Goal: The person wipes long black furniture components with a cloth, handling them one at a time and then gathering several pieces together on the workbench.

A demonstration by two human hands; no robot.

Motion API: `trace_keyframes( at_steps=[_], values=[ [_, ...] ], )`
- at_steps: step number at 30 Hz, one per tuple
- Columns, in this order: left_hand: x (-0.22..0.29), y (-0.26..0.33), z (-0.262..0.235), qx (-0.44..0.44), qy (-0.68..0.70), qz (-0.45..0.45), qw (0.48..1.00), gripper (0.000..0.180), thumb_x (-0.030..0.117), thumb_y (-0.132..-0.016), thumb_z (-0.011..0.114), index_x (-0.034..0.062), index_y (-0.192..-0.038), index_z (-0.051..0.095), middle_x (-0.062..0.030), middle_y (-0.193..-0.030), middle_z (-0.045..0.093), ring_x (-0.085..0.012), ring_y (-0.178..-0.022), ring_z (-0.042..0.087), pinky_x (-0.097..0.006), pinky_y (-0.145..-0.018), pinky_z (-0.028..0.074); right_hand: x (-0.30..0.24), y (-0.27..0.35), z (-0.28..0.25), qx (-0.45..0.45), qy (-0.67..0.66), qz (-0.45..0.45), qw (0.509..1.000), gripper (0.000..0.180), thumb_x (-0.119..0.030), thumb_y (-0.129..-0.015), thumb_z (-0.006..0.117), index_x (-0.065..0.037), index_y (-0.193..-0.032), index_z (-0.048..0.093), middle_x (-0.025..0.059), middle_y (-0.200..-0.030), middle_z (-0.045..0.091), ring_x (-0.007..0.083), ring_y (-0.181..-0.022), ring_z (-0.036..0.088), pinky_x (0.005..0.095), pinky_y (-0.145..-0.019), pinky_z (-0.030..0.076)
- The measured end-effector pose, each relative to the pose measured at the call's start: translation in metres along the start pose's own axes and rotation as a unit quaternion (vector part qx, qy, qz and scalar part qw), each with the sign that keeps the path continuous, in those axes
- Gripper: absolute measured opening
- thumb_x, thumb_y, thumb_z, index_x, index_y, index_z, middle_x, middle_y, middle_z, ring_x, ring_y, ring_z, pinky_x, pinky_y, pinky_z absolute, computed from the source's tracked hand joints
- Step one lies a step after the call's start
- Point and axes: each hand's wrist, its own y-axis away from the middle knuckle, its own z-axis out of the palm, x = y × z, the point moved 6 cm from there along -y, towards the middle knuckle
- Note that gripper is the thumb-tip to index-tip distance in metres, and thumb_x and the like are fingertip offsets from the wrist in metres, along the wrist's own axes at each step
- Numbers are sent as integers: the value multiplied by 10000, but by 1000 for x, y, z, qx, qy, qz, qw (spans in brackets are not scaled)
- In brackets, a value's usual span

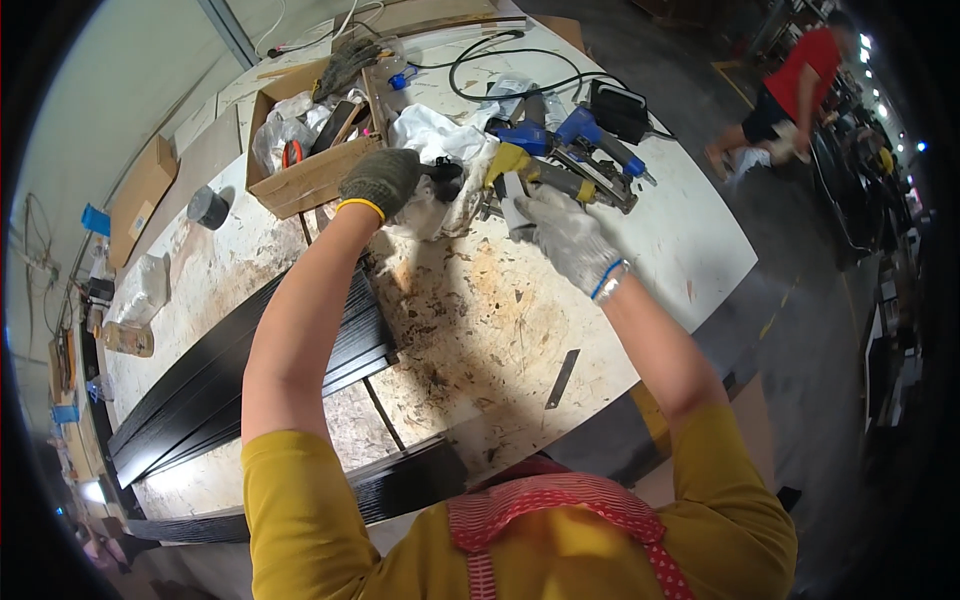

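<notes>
My left hand (381,181), in a dark knitted glove with a yellow cuff, reaches to the near right corner of an open cardboard box (290,203). Its fingertips are hidden, close to a bundle of crumpled white cloth (435,133) and a dark item (445,175). Closed around a small flat grey-and-white piece (513,205), my right hand (565,232) wears a pale glove with a blue cuff. Just beyond it lie a yellow-and-grey air nailer (565,180), a blue one (525,136) and another blue air tool (600,140).
Black slats (260,350) lie stacked at the left of the stained white table (690,250). A thin dark metal strip (563,378) rests near its front edge. A dark cup (208,208) stands left of the box. A black hose (455,70) loops behind. A person in red (805,80) is at far right.
</notes>
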Motion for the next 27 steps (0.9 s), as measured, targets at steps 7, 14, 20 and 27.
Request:
trace_keyframes(
  at_steps=[7,14,20,27],
  values=[
    [-22,5,13,-27,294,-130,946,301,277,-931,632,6,-1036,710,-148,-831,678,-201,-727,606,-359,-736,505,-27,-65,12,55,443,-259,857,449,-243,-877,688,35,-1211,578,248,-1223,607,355,-1101,610,396,-953,475],
    [-21,27,5,89,148,79,982,283,169,-942,535,72,-1149,702,-173,-1012,713,-258,-930,692,-350,-787,542,-45,-71,55,62,550,-344,758,442,-204,-864,689,17,-1234,586,240,-1214,577,376,-1115,578,395,-981,464],
    [-5,26,7,15,172,5,985,284,122,-909,532,87,-1138,696,-219,-1100,683,-376,-1022,662,-426,-867,529,-51,-66,52,78,604,-327,723,418,-185,-857,702,9,-1215,607,235,-1250,573,395,-1142,581,411,-983,477],
    [5,38,7,27,147,-44,988,234,88,-930,542,45,-1099,698,-163,-1072,713,-250,-958,671,-364,-840,517,-47,-62,59,63,651,-341,675,424,-230,-859,713,16,-1193,624,229,-1167,612,389,-1090,612,399,-952,495]
  ],
)
